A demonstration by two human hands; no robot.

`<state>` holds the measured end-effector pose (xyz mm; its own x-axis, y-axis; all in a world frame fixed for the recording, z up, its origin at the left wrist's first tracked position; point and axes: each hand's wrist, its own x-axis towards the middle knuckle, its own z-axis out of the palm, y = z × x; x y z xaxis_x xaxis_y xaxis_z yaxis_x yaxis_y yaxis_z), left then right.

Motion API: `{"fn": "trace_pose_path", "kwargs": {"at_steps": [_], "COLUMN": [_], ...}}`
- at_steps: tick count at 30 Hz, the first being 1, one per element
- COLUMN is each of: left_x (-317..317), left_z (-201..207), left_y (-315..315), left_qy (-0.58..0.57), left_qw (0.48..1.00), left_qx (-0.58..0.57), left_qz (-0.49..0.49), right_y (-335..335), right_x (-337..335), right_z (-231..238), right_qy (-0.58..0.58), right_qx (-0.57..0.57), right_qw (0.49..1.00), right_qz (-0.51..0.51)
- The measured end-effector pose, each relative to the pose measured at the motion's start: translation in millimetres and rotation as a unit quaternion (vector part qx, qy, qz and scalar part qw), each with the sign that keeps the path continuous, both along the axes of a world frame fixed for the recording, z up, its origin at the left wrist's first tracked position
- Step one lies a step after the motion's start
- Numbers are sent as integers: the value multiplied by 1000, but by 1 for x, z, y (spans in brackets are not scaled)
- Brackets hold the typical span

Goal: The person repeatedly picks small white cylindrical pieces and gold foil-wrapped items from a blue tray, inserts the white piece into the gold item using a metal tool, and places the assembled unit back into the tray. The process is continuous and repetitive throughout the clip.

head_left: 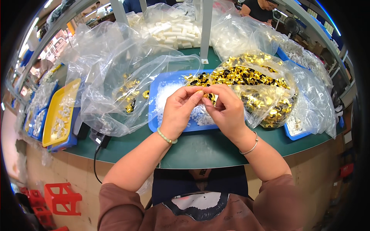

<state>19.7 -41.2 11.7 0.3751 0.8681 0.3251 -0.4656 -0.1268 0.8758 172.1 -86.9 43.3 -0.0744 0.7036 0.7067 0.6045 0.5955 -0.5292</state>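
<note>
My left hand (179, 107) and my right hand (228, 109) meet over a blue tray (153, 121). Both are closed in a pinch, thumbs and forefingers together on a small gold-coloured part; my fingertips hide most of it. Below them the tray holds small white plastic pieces (167, 92), with shiny gold pieces at its far right. A clear plastic bag (266, 106) full of gold, dark-lined hollow pieces lies against the tray, close to my right hand. To the left, another clear bag (102, 111) has several gold pieces inside.
A yellow tray (49, 131) with small parts stands at the left table edge. Bags of white tubular pieces (173, 32) lie at the back, behind a metal post (206, 34). Another blue tray (295, 134) sits at right. Near the front left edge hangs a black cable (95, 161).
</note>
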Motion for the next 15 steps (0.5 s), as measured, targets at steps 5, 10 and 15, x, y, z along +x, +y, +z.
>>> {"fn": "trace_pose_path", "kwargs": {"at_steps": [5, 10, 15], "left_x": [-1, -8, -12], "left_z": [10, 15, 11], "left_y": [0, 8, 12], "left_qy": [-41, 30, 98], "left_qw": [997, 998, 992], "left_qx": [-59, 6, 69], "left_qz": [-16, -49, -33], "right_y": [4, 7, 8], "right_x": [3, 11, 16], "right_z": [0, -3, 2], "right_qy": [-7, -4, -8], "right_qx": [35, -9, -28], "right_qw": [999, 1000, 999], "right_qz": [-3, 1, 30]}}
